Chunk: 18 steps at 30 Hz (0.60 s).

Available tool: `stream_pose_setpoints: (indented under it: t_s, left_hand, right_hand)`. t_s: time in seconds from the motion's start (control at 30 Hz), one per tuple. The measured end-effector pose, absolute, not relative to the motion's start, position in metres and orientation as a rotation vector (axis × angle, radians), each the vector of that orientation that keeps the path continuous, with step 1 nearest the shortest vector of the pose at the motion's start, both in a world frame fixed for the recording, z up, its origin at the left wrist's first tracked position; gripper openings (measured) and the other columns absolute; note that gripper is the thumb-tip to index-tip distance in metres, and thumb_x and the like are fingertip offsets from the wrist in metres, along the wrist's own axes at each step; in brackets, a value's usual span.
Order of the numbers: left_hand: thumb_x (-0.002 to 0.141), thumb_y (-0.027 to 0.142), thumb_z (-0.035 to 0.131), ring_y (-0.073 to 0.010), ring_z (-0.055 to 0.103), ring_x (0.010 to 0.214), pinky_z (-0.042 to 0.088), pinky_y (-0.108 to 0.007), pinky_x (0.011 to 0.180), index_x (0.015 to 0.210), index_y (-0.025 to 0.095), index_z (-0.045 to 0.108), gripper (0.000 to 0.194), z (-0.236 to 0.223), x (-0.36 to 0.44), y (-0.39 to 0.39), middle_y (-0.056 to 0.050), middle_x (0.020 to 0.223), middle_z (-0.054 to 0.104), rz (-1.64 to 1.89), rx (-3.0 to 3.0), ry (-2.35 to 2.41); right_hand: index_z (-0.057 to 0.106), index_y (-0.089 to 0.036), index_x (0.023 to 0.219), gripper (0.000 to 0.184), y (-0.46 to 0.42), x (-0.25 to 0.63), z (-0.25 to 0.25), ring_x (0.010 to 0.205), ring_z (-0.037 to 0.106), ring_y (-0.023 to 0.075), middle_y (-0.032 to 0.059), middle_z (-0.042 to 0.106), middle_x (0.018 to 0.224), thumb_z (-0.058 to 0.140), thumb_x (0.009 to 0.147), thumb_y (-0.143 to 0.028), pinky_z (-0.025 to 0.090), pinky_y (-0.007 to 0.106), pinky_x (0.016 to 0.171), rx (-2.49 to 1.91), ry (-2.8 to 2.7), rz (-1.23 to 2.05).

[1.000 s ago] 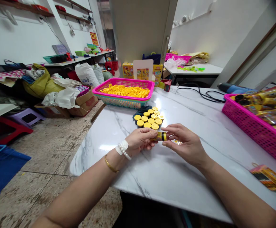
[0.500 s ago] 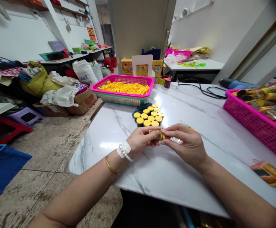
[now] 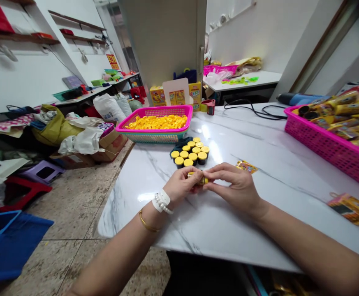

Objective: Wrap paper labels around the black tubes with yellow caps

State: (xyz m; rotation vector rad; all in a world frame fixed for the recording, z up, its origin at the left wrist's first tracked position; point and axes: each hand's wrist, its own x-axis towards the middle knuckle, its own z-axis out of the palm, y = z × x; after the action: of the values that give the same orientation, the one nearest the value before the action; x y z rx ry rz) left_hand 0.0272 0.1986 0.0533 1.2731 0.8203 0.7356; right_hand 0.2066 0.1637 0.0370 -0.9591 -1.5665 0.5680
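My left hand [image 3: 184,183] wraps round a small yellow-and-dark jar [image 3: 200,179], its thumb lying along the top. From the other side, the fingertips and thumb of my right hand [image 3: 236,183] pinch the jar's yellow end. Fingers cover much of it, so its label cannot be read. Just beyond my hands stand several small dark jars with yellow lids [image 3: 193,156], grouped upright on the marbled table [image 3: 130,181]. A dark cloth-like item [image 3: 179,144] lies against the group's back left. A small printed yellow packet [image 3: 246,166] rests past my right hand.
A pink basket [image 3: 154,110] of yellow pieces sits in a teal one at the back left. Another pink basket [image 3: 330,144] at the right holds wrapped yellow tubes. A bundle of printed packets [image 3: 352,208] lies near the right edge. A black cable [image 3: 256,112] trails behind.
The view has shifted slightly, uncovering more of the printed packet beyond my right hand. Both hands stay together on the jar, with the right fingers now closer to the left hand.
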Motion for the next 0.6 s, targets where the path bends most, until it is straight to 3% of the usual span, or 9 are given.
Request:
stream_pose_setpoints:
  t_s: [0.17, 0.3, 0.43, 0.6]
  left_hand:
    - [0.079, 0.054, 0.073, -0.0083, 0.050, 0.056, 0.039, -0.021, 0.056, 0.085, 0.016, 0.058, 0.042, 0.056, 0.032, 0.192, 0.004, 0.060, 0.054, 0.843, 1.430, 0.865]
    - [0.080, 0.068, 0.064, -0.0079, 0.046, 0.049, 0.033, -0.021, 0.047, 0.094, 0.015, 0.059, 0.054, 0.055, 0.031, 0.196, 0.002, 0.063, 0.057, 0.766, 1.249, 0.863]
    - [0.078, 0.063, 0.069, -0.0051, 0.040, 0.047, 0.024, -0.020, 0.045, 0.081, 0.014, 0.057, 0.050, 0.052, 0.027, 0.201, 0.003, 0.061, 0.052, 0.700, 1.139, 0.811]
    - [0.080, 0.046, 0.075, -0.0080, 0.050, 0.063, 0.039, -0.021, 0.059, 0.094, 0.015, 0.063, 0.036, 0.052, 0.029, 0.200, 0.000, 0.078, 0.060, 0.913, 1.402, 0.776]
  right_hand:
    - [0.080, -0.023, 0.094, 0.024, 0.164, 0.199, 0.043, 0.074, 0.074, 0.0188, 0.0040, 0.076, 0.089, 0.084, 0.070, -0.029, 0.064, 0.034, 0.069, -1.025, -1.288, 1.020]
    - [0.080, -0.026, 0.096, 0.024, 0.166, 0.205, 0.044, 0.082, 0.071, 0.0186, 0.0046, 0.074, 0.093, 0.082, 0.072, -0.023, 0.062, 0.034, 0.074, -0.955, -1.461, 0.746]
    - [0.081, -0.027, 0.094, 0.024, 0.167, 0.210, 0.041, 0.074, 0.069, 0.0165, 0.0051, 0.074, 0.093, 0.083, 0.071, -0.021, 0.061, 0.034, 0.071, -0.919, -1.560, 0.567]
    - [0.081, -0.022, 0.090, 0.032, 0.168, 0.204, 0.041, 0.069, 0.070, 0.0179, 0.0055, 0.077, 0.082, 0.089, 0.062, -0.035, 0.060, 0.034, 0.068, -1.151, -1.159, 1.046]
